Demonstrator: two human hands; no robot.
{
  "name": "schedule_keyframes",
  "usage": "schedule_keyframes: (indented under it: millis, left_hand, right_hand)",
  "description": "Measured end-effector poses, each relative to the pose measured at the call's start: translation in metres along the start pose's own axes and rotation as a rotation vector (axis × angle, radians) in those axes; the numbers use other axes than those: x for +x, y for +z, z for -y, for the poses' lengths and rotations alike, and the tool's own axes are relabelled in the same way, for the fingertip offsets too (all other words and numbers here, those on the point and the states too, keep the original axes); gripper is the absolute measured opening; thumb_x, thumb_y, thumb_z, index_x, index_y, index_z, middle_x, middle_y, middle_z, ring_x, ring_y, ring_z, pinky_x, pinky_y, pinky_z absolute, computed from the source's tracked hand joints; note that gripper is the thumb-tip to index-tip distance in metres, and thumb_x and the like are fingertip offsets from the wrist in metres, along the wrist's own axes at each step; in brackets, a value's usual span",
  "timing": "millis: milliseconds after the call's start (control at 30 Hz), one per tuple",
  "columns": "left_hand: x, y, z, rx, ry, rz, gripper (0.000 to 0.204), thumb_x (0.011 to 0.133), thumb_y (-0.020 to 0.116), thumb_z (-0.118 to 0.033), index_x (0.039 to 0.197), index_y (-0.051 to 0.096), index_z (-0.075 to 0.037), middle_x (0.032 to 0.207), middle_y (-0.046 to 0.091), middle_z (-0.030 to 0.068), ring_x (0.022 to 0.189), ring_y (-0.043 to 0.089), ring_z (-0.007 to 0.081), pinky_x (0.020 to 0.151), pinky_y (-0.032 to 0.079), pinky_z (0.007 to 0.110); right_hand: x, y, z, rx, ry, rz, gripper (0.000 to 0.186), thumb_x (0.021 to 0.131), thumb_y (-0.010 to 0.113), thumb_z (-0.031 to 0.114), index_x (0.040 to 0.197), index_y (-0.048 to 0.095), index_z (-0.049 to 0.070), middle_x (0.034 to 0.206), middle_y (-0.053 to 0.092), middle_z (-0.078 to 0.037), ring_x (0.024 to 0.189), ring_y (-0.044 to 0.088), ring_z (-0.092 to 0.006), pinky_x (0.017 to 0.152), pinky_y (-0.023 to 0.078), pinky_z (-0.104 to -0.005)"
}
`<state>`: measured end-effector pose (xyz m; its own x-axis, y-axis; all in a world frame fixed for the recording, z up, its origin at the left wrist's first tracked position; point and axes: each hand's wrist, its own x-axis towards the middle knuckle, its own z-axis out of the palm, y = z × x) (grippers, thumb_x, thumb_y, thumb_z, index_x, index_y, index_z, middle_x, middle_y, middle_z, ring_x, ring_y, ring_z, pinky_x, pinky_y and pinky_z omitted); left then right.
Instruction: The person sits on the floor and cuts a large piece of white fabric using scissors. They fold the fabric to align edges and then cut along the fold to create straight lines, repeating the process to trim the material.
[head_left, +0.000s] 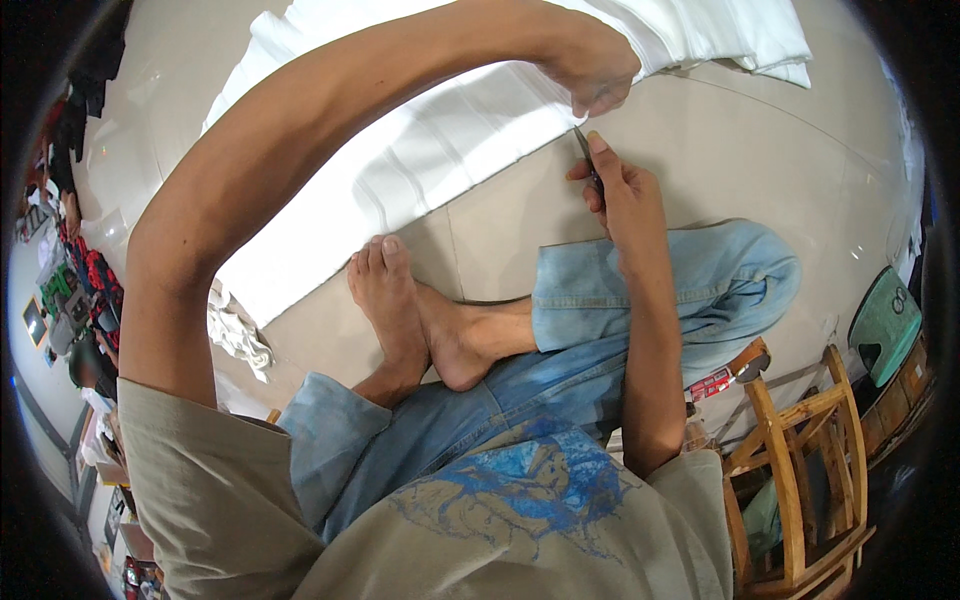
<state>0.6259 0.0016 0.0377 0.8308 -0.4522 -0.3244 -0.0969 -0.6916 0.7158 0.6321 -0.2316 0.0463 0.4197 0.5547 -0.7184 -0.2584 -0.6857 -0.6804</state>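
Where cloth [440, 150] ends: scissors [588, 160] (right grip [625, 195]).

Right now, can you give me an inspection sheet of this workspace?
Surface: pale tiled floor; person seated on it, bare feet crossed.
Job's things: long white cloth spread across the floor; small dark tool, kind unclear.
Clutter: crumpled white scrap beside the cloth.
Grippers: left hand pinches the cloth edge; right hand holds the tool.
Cables: nothing seen.
Surroundings: wooden chair, green stool.
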Motion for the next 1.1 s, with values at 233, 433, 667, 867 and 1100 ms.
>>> schedule_keyframes:
  millis: [233, 433, 667, 867, 1100]
  left_hand:
    - [0.005, 0.000, -0.002, 0.059, -0.012, 0.031, 0.011, 0.074, 0.078, -0.012, 0.084, 0.081, -0.009, 0.082, 0.076, 0.0133, 0.080, 0.073, 0.0306, 0.071, 0.055, 0.044]
    - [0.004, -0.001, -0.003, 0.047, -0.037, 0.032, 0.012, 0.074, 0.078, -0.011, 0.085, 0.081, -0.008, 0.082, 0.076, 0.0133, 0.080, 0.073, 0.0301, 0.071, 0.055, 0.044]
    - [0.004, -0.002, -0.006, 0.040, -0.054, 0.046, 0.012, 0.074, 0.079, -0.010, 0.086, 0.081, -0.008, 0.082, 0.077, 0.0133, 0.081, 0.074, 0.0295, 0.072, 0.055, 0.043]
    - [0.004, -0.006, -0.025, 0.179, -0.158, 0.201, 0.031, 0.074, 0.069, -0.001, 0.101, 0.079, -0.013, 0.102, 0.075, 0.0088, 0.095, 0.071, 0.0311, 0.079, 0.057, 0.043]
    - [-0.024, 0.011, -0.059, 0.310, -0.296, 0.254, 0.020, 0.081, 0.070, 0.000, 0.093, 0.079, -0.014, 0.108, 0.069, 0.0011, 0.106, 0.067, 0.0219, 0.096, 0.056, 0.037]
  right_hand:
    - [-0.001, 0.006, 0.001, 0.033, -0.010, 0.001, 0.052, 0.103, 0.057, 0.052, 0.084, 0.071, 0.006, 0.057, 0.047, 0.007, 0.046, 0.031, -0.0013, 0.043, 0.020, -0.0220]
    - [0.001, 0.007, 0.000, 0.054, -0.030, 0.010, 0.050, 0.103, 0.059, 0.049, 0.081, 0.071, 0.006, 0.056, 0.045, 0.007, 0.047, 0.031, -0.0012, 0.043, 0.020, -0.0225]
    - [0.002, 0.007, -0.002, 0.033, -0.058, -0.001, 0.049, 0.104, 0.059, 0.048, 0.081, 0.070, 0.006, 0.056, 0.046, 0.006, 0.047, 0.031, -0.0016, 0.043, 0.020, -0.0228]
    - [-0.010, 0.001, -0.005, 0.011, 0.007, 0.002, 0.053, 0.104, 0.056, 0.052, 0.083, 0.070, 0.006, 0.056, 0.044, 0.007, 0.045, 0.032, -0.0015, 0.041, 0.019, -0.0228]
    - [-0.042, -0.004, -0.008, 0.088, 0.042, 0.053, 0.057, 0.104, 0.052, 0.058, 0.088, 0.071, 0.006, 0.057, 0.042, 0.008, 0.044, 0.032, -0.0011, 0.039, 0.019, -0.0217]
